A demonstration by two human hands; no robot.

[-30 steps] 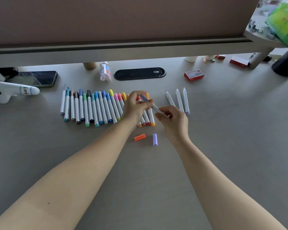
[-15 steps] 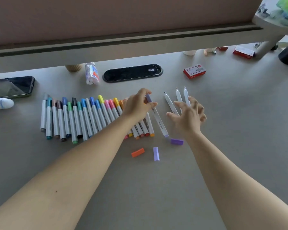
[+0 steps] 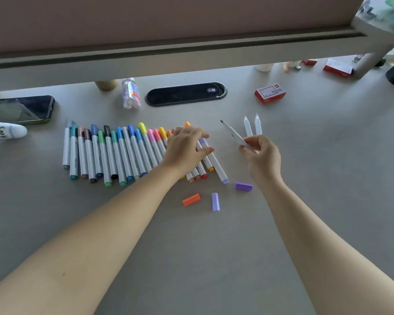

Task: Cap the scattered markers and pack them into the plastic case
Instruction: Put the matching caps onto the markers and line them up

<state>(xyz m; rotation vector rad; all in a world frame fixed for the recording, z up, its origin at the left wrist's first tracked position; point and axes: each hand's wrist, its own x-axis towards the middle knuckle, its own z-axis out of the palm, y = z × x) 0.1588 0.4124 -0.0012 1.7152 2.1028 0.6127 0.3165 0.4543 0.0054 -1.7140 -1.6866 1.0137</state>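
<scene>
Fingers (image 3: 251,142) of right hand (image 3: 263,155) pinching an uncapped marker (image 3: 233,135), centre right of frame. Left hand (image 3: 184,148) relaxed, resting flat on marker row (image 3: 123,153) mid-desk (image 3: 328,178). Loose caps (image 3: 243,186) lower centre. No case visible. Could easily grab the wrong-colour cap or nudge the row crooked.

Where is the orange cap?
The orange cap lies loose on the table in front of the marker row, just left of the pale purple cap.
</scene>
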